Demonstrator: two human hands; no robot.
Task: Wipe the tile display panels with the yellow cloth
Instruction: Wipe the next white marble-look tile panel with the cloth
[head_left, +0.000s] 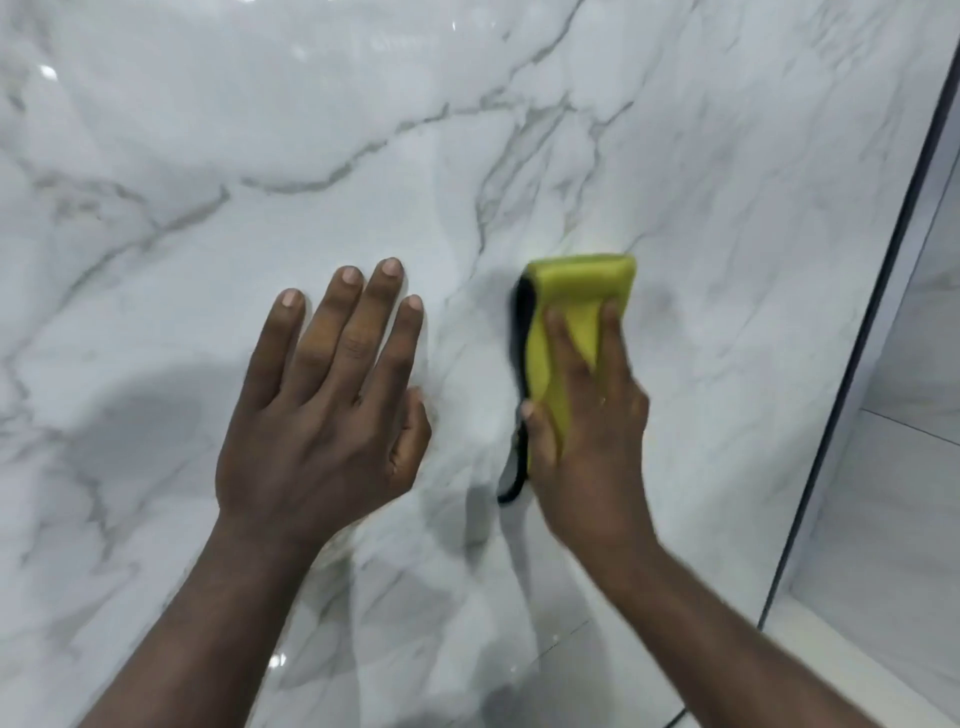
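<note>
The left hand lies flat against the marble panel. Its palm is down, its four fingers are straight and a little spread, pointing up the panel, and its thumb is tucked along the right side. It holds nothing. Its bare forearm runs down to the lower left corner of the view.

The right hand sits just beside it, apart from it, and presses the cloth against the same panel. Two fingers lie along the top of the cloth and the thumb hooks round its left edge, so the hand grips it. This hand and the cloth are slightly blurred. The right forearm runs off to the lower right.

There are two hands and one cloth. The cloth is yellow and folded, with a black edge showing down its left side. Its upper end sticks out past the fingertips.

The panel is glossy white with grey veins and fills most of the view. One dark strip runs along its right edge. Beyond the strip is a pale tiled surface.
</note>
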